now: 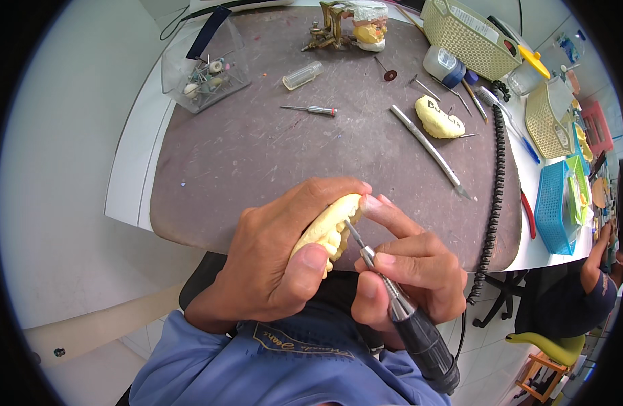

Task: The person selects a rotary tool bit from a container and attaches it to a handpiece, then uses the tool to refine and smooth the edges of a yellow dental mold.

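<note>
My left hand (271,250) is closed round a pale yellow dental cast (330,227), its row of teeth turned toward the right. In my right hand (419,271) is a rotary handpiece (419,338) with a black body and metal nose, held like a pen. Its thin bur touches or nearly touches the cast beside the teeth; exact contact I cannot tell. One right fingertip rests against the cast's upper end. Both hands are just over the table's near edge. A second yellow cast (438,118) with dark lettering lies farther off to the right.
On the grey mat (257,155) lie a craft knife (430,150), a small screwdriver (310,109) and a clear tube (302,75). A clear bur box (206,74) stands left, a brass articulator (345,27) at the back. A coiled cord (495,196) and baskets (556,206) line the right; a person (582,291) sits beyond.
</note>
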Available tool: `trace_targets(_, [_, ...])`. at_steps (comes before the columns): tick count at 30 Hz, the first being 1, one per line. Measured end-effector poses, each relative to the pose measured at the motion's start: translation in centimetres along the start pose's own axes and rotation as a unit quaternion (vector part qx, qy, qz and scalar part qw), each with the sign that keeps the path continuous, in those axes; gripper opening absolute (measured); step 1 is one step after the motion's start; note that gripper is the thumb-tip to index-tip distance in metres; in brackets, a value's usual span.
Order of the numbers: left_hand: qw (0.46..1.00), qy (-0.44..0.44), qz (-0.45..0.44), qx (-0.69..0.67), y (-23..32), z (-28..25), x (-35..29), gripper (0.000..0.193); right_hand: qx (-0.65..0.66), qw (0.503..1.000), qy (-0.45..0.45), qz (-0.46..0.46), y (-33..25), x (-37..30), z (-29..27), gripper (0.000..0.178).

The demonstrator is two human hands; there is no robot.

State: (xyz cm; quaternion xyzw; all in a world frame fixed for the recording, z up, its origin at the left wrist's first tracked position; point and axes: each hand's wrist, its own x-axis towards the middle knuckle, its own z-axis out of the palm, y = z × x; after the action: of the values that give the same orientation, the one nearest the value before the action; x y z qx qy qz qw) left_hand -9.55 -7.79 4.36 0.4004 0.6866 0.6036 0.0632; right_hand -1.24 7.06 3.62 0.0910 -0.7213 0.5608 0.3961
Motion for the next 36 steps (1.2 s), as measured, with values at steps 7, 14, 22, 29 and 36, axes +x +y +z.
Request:
trace_targets(7, [1.000, -0.002, -0.020, -0.009, 0.28, -0.32, -0.05, 0.045, -0.006, 1.000, 0.006, -0.002, 0.14, -0.07, 0.39, 0.024])
trace_targets(14, [1.000, 0.000, -0.002, 0.003, 0.10, 0.00, 0.08, 0.045, -0.001, 1.000, 0.006, -0.008, 0.19, -0.08, 0.06, 0.024])
trace_targets(22, [1.000, 0.000, -0.009, -0.009, 0.41, -0.06, 0.22, 0.047, 0.008, 1.000, -0.007, 0.003, -0.23, 0.09, -0.32, 0.024])
trace_targets(29, [1.000, -0.016, -0.013, 0.008, 0.28, -0.36, 0.20, 0.049, 0.034, 0.999, 0.009, 0.016, -0.13, -0.28, -0.17, 0.023])
trace_targets(36, [1.000, -0.010, 0.005, 0.020, 0.08, -0.20, 0.21, 0.050, 0.036, 0.999, 0.010, 0.034, -0.69, -0.15, -0.27, 0.022])
